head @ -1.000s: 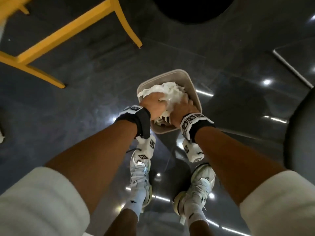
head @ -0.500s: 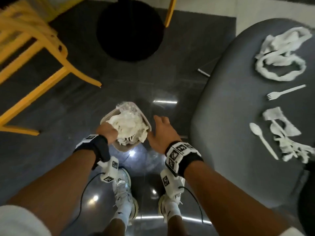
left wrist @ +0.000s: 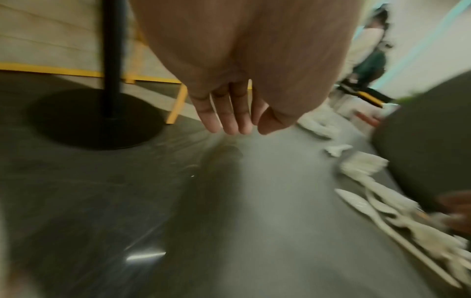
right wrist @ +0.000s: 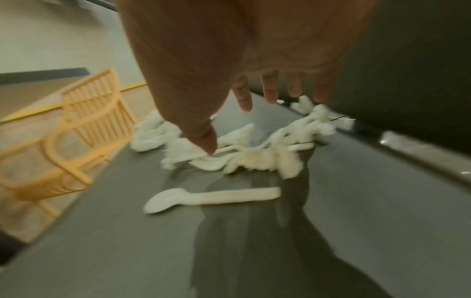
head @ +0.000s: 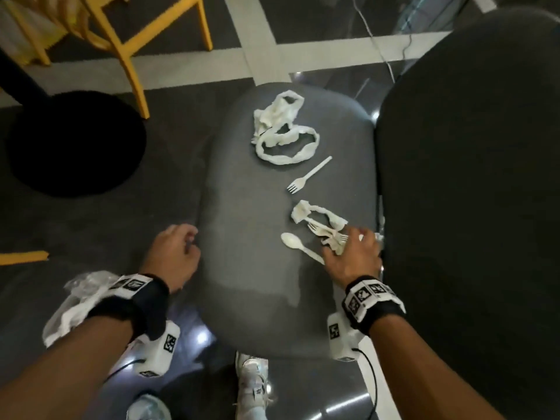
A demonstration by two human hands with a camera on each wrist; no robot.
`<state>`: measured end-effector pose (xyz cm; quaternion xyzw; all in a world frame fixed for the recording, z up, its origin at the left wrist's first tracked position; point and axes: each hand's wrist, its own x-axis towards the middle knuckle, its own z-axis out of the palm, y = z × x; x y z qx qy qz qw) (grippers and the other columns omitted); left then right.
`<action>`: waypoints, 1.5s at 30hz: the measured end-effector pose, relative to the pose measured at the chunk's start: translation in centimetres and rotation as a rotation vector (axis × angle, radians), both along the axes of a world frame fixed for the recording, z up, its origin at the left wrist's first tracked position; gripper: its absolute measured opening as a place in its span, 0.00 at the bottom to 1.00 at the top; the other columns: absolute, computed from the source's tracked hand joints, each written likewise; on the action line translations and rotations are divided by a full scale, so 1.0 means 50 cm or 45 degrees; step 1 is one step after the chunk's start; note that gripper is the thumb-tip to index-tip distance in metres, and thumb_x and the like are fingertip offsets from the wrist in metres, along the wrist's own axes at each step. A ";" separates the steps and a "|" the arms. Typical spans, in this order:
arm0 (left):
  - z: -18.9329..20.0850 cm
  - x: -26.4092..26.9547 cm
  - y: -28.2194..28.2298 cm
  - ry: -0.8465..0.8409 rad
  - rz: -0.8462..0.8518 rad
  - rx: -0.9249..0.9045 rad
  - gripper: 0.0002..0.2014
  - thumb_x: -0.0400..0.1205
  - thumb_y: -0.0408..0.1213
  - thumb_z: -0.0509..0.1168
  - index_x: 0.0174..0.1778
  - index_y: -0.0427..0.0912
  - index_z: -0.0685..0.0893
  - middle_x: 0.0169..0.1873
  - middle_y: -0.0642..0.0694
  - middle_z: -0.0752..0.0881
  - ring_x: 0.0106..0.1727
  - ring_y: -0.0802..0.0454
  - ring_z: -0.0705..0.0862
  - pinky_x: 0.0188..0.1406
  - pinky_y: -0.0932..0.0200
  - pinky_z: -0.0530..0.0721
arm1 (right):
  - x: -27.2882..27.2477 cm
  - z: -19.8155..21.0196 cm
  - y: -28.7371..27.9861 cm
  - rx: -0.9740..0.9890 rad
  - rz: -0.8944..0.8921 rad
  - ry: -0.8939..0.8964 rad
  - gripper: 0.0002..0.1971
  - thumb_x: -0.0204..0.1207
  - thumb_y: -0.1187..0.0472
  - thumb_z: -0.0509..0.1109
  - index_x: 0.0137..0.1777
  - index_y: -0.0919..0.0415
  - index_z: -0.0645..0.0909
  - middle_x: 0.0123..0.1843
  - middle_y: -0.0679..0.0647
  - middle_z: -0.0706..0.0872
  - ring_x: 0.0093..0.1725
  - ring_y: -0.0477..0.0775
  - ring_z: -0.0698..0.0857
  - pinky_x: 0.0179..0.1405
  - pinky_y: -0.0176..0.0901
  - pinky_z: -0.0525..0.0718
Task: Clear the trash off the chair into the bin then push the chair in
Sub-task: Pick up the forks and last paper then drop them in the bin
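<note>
The grey chair seat (head: 248,268) carries white trash. A twisted tissue loop (head: 283,131) lies at its far end, a plastic fork (head: 309,174) below it, then a crumpled tissue with forks (head: 321,221) and a plastic spoon (head: 298,247). My right hand (head: 351,253) hovers open over that near pile, fingers spread (right wrist: 244,98) above the tissue (right wrist: 265,161) and spoon (right wrist: 211,198). My left hand (head: 174,253) hangs relaxed and empty at the seat's left edge, fingers (left wrist: 229,113) straight. The bin (head: 75,301), stuffed with tissue, shows behind my left wrist.
The chair's dark backrest (head: 469,177) rises on the right. A black round table base (head: 75,144) sits on the floor at left, with yellow chair legs (head: 130,56) beyond it. My shoes (head: 251,386) stand below the seat's front edge.
Both hands left the bin, where they were pressing tissue down, and moved up and right to the chair seat. My view swung from the bin to the seat.
</note>
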<state>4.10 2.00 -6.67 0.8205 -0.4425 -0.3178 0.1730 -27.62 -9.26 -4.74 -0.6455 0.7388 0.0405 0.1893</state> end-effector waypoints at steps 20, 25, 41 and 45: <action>-0.030 -0.313 -0.197 -0.137 -0.766 -0.077 0.34 0.70 0.46 0.67 0.75 0.52 0.68 0.73 0.52 0.68 0.73 0.47 0.69 0.71 0.51 0.68 | -0.067 -0.006 -0.211 0.205 0.597 0.801 0.29 0.78 0.55 0.66 0.79 0.60 0.67 0.73 0.62 0.75 0.71 0.64 0.73 0.69 0.57 0.71; -0.029 -0.307 -0.192 -0.127 -0.728 -0.062 0.33 0.72 0.45 0.66 0.76 0.52 0.68 0.74 0.52 0.68 0.75 0.47 0.68 0.71 0.51 0.67 | -0.056 -0.006 -0.217 0.269 0.549 0.761 0.30 0.80 0.56 0.66 0.80 0.66 0.65 0.72 0.67 0.77 0.71 0.66 0.79 0.69 0.56 0.77; -0.032 -0.318 -0.200 -0.204 -0.763 0.027 0.61 0.66 0.47 0.75 0.86 0.47 0.38 0.71 0.46 0.67 0.69 0.43 0.70 0.70 0.49 0.74 | -0.024 -0.042 -0.107 0.267 0.191 -0.151 0.41 0.74 0.56 0.66 0.85 0.52 0.49 0.82 0.61 0.60 0.79 0.72 0.66 0.73 0.67 0.75; -0.045 -0.318 -0.213 -0.226 -0.718 0.105 0.64 0.66 0.48 0.78 0.85 0.45 0.35 0.68 0.45 0.66 0.67 0.43 0.69 0.70 0.49 0.75 | -0.020 -0.035 -0.099 0.413 0.349 -0.191 0.55 0.68 0.41 0.72 0.86 0.40 0.36 0.88 0.51 0.42 0.87 0.66 0.50 0.81 0.67 0.68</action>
